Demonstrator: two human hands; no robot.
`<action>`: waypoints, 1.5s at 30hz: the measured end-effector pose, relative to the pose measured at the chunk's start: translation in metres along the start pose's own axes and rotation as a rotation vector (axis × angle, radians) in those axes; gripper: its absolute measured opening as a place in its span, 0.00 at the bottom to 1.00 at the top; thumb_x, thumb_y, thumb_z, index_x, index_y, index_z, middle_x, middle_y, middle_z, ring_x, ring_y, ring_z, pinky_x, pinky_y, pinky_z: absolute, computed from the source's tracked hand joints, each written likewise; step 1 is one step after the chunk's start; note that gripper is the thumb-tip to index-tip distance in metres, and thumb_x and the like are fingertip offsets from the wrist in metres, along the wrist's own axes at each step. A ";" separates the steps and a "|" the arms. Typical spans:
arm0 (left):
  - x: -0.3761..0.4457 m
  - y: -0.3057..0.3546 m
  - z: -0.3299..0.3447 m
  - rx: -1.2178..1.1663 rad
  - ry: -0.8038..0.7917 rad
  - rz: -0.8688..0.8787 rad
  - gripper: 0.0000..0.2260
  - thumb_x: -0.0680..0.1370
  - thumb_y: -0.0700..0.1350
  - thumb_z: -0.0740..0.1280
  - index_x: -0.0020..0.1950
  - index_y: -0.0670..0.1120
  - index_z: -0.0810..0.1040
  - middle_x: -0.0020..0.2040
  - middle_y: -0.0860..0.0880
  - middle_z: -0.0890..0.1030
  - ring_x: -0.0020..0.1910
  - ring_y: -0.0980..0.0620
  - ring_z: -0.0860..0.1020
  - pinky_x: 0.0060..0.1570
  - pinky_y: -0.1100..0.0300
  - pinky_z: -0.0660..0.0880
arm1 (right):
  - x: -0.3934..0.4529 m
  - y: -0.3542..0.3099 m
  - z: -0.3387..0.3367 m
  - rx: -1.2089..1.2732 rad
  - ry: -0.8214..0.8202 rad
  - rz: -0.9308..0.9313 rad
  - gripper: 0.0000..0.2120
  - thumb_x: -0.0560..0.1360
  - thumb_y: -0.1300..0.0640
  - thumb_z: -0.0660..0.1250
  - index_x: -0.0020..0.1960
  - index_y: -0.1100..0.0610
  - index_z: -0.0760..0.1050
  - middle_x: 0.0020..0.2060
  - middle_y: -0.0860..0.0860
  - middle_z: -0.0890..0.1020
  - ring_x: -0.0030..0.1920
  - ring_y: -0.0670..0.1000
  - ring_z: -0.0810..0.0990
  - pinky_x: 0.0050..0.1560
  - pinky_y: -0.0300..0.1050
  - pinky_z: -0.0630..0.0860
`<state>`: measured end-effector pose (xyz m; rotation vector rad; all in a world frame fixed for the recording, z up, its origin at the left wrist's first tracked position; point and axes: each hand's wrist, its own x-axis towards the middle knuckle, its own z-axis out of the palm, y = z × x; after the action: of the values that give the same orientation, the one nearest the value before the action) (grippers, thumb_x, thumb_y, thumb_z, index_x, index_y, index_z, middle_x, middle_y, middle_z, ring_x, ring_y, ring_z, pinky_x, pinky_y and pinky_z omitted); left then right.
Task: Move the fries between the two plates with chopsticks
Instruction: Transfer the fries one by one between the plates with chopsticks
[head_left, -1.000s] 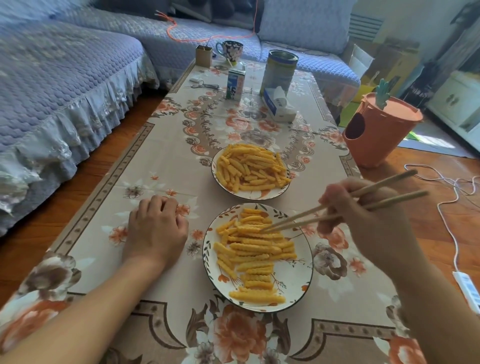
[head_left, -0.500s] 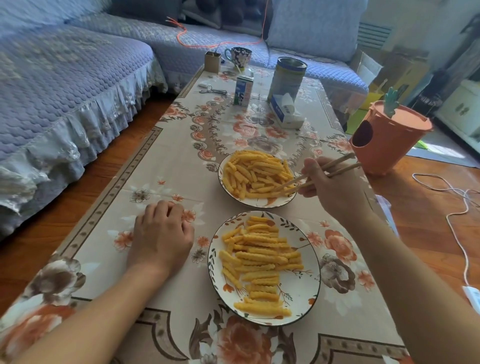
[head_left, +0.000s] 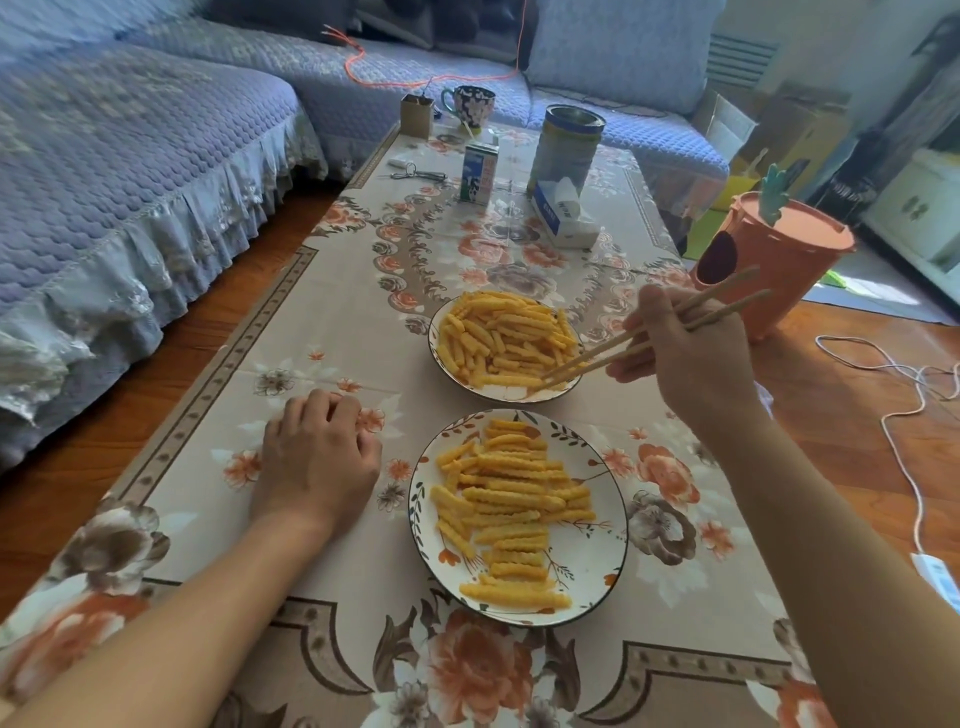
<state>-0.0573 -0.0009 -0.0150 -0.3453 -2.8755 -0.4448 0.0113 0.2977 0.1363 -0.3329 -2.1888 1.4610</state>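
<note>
Two plates: far plate (head_left: 441, 358) at 12 fuller, near plate (head_left: 597, 582) at 6 part-filled.
Right hand (head_left: 691, 358): pinches chopsticks (head_left: 613, 353), tips at fries (head_left: 506, 338).
Left hand (head_left: 317, 462): idle, loosely curled, on tablecloth (head_left: 311, 322).
Progress: mid-task, I judge.

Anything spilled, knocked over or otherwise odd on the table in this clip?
Nothing stands out. All fries sit inside the far plate and the near plate, none on the tablecloth. The right hand holds the chopsticks with tips at the far plate's fries; the left hand rests beside the near plate.

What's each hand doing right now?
Left hand: loosely curled, holding nothing, resting on the tablecloth.
Right hand: holding the chopsticks.
</note>
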 end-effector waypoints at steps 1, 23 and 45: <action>0.000 0.000 0.000 0.002 -0.002 0.000 0.16 0.75 0.52 0.56 0.54 0.46 0.77 0.53 0.44 0.77 0.53 0.43 0.72 0.53 0.45 0.71 | -0.008 -0.006 -0.008 0.042 0.012 0.004 0.17 0.83 0.50 0.63 0.42 0.61 0.78 0.27 0.55 0.81 0.28 0.58 0.84 0.31 0.50 0.84; -0.001 0.003 0.002 0.016 0.027 -0.013 0.13 0.77 0.48 0.62 0.58 0.45 0.78 0.56 0.41 0.77 0.56 0.39 0.72 0.55 0.44 0.71 | -0.125 0.007 -0.032 0.109 0.013 0.062 0.14 0.75 0.51 0.66 0.43 0.63 0.80 0.31 0.58 0.83 0.25 0.50 0.83 0.25 0.33 0.75; -0.002 0.001 0.003 0.030 0.014 0.000 0.10 0.78 0.47 0.63 0.56 0.45 0.76 0.54 0.43 0.76 0.55 0.42 0.71 0.54 0.45 0.71 | -0.087 0.000 -0.037 0.156 0.068 0.007 0.14 0.80 0.51 0.64 0.44 0.61 0.80 0.30 0.58 0.82 0.29 0.57 0.85 0.32 0.46 0.83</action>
<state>-0.0561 0.0003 -0.0179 -0.3354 -2.8658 -0.4021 0.1047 0.2877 0.1253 -0.3321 -2.0083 1.5893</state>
